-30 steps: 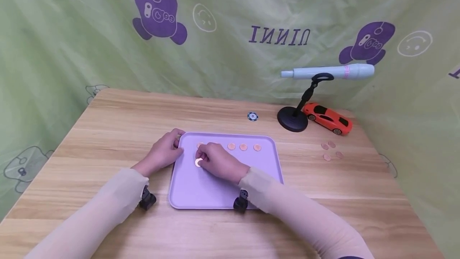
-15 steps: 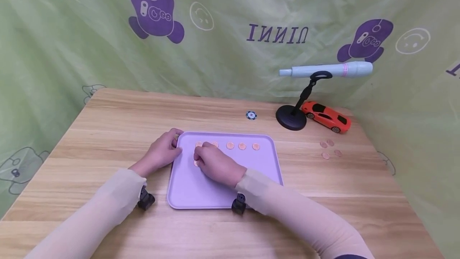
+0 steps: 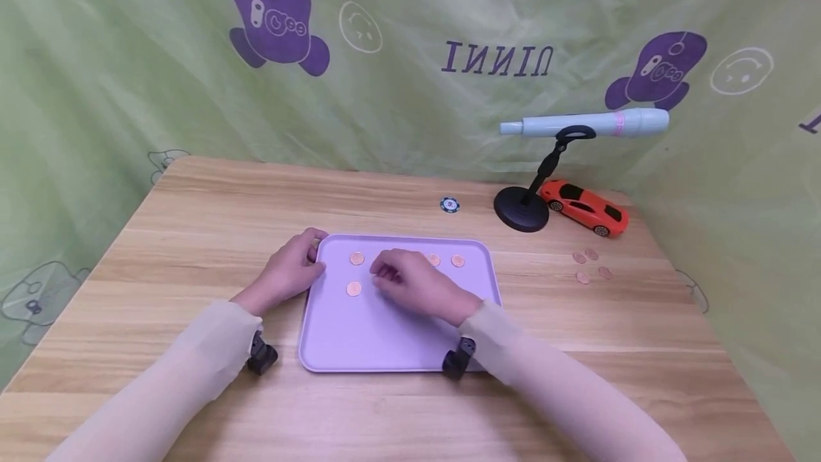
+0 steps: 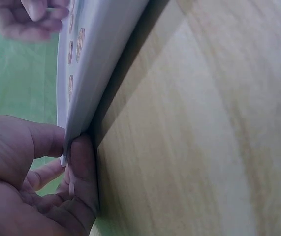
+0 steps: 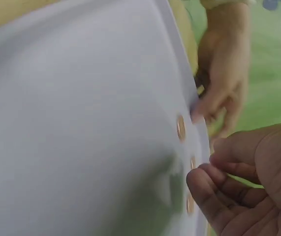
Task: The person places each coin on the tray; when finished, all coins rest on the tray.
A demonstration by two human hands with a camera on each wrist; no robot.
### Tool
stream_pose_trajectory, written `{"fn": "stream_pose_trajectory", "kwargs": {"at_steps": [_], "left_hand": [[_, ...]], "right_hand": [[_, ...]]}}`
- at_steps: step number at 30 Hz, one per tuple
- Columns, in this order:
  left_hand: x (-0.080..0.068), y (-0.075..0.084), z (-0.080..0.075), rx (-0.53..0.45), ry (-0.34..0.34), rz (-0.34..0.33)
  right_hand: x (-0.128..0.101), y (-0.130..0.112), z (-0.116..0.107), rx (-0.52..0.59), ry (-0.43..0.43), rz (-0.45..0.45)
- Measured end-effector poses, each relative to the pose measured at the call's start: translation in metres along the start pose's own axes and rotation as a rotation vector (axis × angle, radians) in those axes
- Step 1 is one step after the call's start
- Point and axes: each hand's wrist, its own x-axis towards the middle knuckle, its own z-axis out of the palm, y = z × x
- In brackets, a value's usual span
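A person in pale cream sleeves sits at a light wooden table (image 3: 192,234) with a flat lilac plastic tray (image 3: 359,341) lying in front of them. The left hand (image 3: 291,269) grips the tray's far left corner: from the left wrist view the thumb lies on top of the rim and the fingers curl under it, clamped on the edge. The right hand (image 3: 410,282) hovers low over the middle of the tray with its fingers loosely curled and slightly apart; they hold nothing that I can see, though from the right wrist view the fingertips (image 5: 204,189) are just above the tray's surface, near the coins.

Small round copper-coloured coins lie on the tray. One coin (image 3: 354,289) sits alone, just left of the right hand and nearer the person. A row runs along the far side: one coin (image 3: 357,258) at its left end, two more (image 3: 457,260) showing at the right, the rest hidden behind the hand.

Well to the right, on the bare table, lie four loose copper coins (image 3: 590,265). Behind them stand an orange toy sports car (image 3: 584,207) and a black round-based stand (image 3: 522,209) holding a pale blue pen-shaped device (image 3: 584,123) level. A small blue-and-white poker chip (image 3: 450,204) lies beyond the tray. A green printed cloth backdrop (image 3: 410,34) hangs behind it all.
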Motion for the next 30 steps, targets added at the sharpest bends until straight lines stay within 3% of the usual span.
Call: {"fn": "stream_pose_trajectory", "kwargs": {"at_steps": [8,14,19,23,30], "left_hand": [[-0.001,0.002,0.001,-0.006,-0.008,-0.007],[-0.001,0.003,-0.001,-0.002,0.0,-0.004],[-0.001,0.002,-0.003,0.013,0.012,0.014],[-0.001,0.003,-0.004,0.016,0.021,0.021],[-0.001,0.0,-0.001,0.018,0.02,-0.003]], "right_hand": [[-0.052,0.041,-0.048,0.029,0.213,0.098],[-0.092,0.085,-0.077,-0.04,0.329,0.227],[-0.123,0.118,-0.096,-0.12,0.431,0.279],[-0.145,0.135,-0.11,-0.168,0.466,0.337],[-0.168,0.158,-0.121,-0.252,0.438,0.452]]}}
